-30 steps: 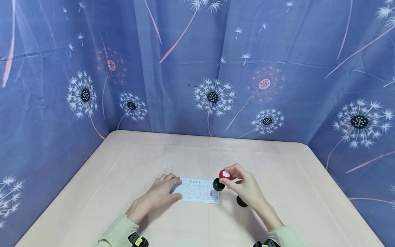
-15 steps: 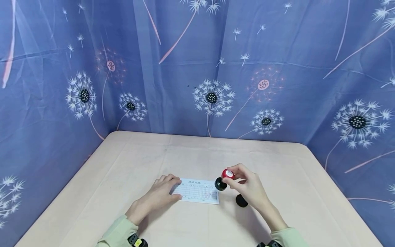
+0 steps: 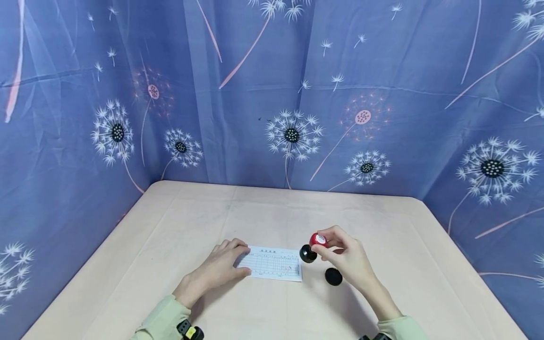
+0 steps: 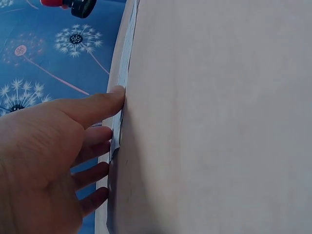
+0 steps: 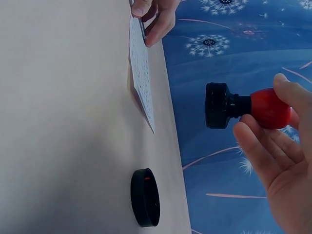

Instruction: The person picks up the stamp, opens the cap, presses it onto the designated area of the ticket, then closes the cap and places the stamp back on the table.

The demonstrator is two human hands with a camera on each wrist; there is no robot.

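Observation:
My right hand (image 3: 349, 257) pinches the red knob of a self-inking stamp (image 5: 269, 108) between thumb and fingers. The stamp's round black base (image 3: 308, 254) hangs above the table, just off the right end of a printed form pad (image 3: 272, 264). Small red marks show near the lower right of the form. Over at the pad's left end, my left hand (image 3: 222, 262) rests with spread fingers, thumb and fingertips pressing its edge (image 4: 122, 73). A round black stamp cap (image 5: 145, 197) lies on the table below the right hand, its hollow side up.
A pale cloth covers the table (image 3: 204, 212), which has rounded far corners. Blue curtains (image 3: 246, 118) with dandelion prints hang behind it and along both sides. Dark bands with yellow patches (image 3: 190, 332) sit around the wrists.
The right hand has drifted a little to the right with the stamp, from over the form's right end to beside it. The cap shows more fully. The left hand stays put.

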